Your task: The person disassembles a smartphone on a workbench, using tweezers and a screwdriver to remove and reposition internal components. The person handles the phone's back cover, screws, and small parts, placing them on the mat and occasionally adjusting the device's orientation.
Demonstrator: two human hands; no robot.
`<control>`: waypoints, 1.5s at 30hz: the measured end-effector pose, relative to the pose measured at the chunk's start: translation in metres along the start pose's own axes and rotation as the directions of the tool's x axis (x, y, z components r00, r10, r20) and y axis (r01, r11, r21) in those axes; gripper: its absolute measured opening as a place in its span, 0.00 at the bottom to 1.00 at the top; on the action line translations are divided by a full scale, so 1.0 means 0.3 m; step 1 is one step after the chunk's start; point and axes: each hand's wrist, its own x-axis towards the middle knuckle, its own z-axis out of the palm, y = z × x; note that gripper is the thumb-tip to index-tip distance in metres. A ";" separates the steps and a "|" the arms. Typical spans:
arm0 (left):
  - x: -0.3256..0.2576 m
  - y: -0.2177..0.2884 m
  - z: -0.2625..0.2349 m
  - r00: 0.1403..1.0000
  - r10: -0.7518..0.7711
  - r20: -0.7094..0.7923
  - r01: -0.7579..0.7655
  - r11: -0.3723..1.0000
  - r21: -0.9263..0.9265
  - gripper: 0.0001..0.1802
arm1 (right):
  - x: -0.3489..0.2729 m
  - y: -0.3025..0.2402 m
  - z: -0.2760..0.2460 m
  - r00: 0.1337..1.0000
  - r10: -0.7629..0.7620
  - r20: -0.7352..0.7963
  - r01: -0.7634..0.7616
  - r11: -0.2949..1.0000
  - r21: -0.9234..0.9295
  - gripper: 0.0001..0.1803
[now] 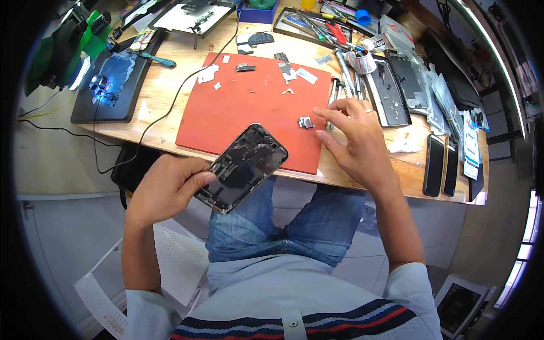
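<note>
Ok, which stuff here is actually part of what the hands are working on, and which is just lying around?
In hand:
- opened phone body, held by left hand
- small metal part on red mat, near right hand

Lying about:
- two dark phones
- red-handled pliers
- blue-lit device

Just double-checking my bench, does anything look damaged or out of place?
The opened phone in your left hand overhangs the table edge, above your lap. Small loose parts lie scattered across the red mat.

Bright even light, fisheye-bent edges
</note>
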 end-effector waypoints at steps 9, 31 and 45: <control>0.157 -0.003 -0.085 0.997 -0.011 0.074 -0.006 0.973 0.230 0.17 | 0.076 0.000 0.010 0.994 0.030 0.109 -0.027 0.999 -0.032 0.13; 0.257 0.051 -0.019 0.988 -0.048 -0.146 0.059 0.996 0.069 0.09 | -0.182 -0.003 -0.078 0.841 0.377 -0.388 -0.364 0.925 0.112 0.10; 0.413 0.255 0.215 0.971 0.141 -0.194 -0.069 0.938 0.339 0.14 | -0.331 0.073 -0.018 0.652 0.502 -0.567 -0.460 0.858 0.231 0.06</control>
